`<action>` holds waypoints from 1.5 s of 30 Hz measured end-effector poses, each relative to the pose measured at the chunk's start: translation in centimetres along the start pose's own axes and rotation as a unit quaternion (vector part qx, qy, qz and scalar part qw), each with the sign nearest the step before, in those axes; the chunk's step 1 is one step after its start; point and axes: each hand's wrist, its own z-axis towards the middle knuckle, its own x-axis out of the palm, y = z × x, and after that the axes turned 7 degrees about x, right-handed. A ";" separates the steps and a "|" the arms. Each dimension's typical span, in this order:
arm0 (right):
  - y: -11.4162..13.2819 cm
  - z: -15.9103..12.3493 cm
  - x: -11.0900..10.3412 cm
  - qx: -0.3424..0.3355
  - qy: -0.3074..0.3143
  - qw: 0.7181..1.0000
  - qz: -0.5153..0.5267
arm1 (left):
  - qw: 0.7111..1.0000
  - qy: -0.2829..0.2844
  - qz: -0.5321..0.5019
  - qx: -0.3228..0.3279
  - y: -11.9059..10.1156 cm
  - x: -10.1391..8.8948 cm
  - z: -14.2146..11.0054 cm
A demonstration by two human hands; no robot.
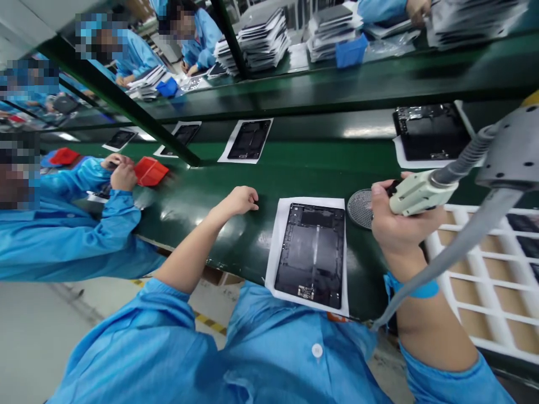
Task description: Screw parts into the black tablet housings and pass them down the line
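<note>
My right hand is wrapped around a pale green handheld tool; its working end is hidden. A ribbed grey hose runs from the tool to a grey housing. Beside that hand lies a round perforated disc. My left hand is closed over the green bench, left of the tablet, with a tiny dark bit showing at its fingertips. Between my hands, an opened black tablet housing rests on a white sheet, its inside facing up.
More tablet housings lie on white sheets along the bench. A white divided tray stands at right, below a thick grey tube. At left, a co-worker's hands are near a red bin. A green post slants across.
</note>
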 end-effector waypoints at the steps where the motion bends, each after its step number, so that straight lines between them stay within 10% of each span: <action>1: 0.2 0.0 0.1 -0.015 -0.010 1.000 0.015 | 1.000 0.004 -0.003 -0.006 0.0 0.0 -0.1; 10: 0.4 0.1 0.4 -0.034 -0.027 0.999 0.009 | 0.986 -0.012 0.138 0.088 0.2 1.6 -3.4; 19: -0.4 0.1 0.6 -0.058 -0.040 0.997 0.031 | 0.982 0.119 0.072 0.131 -0.4 -0.9 -4.0; 25: -0.3 0.2 0.1 -0.073 -0.018 0.997 0.027 | 0.977 0.020 -0.034 0.210 -4.5 -1.7 -5.0; 34: -2.5 0.3 0.0 -0.020 -0.008 1.000 0.021 | 0.912 -0.004 -0.296 0.284 -16.2 8.2 -0.6; 45: -2.8 0.5 -0.7 -0.018 -0.003 1.000 0.020 | 0.920 -0.091 -0.064 0.375 -17.3 13.8 2.5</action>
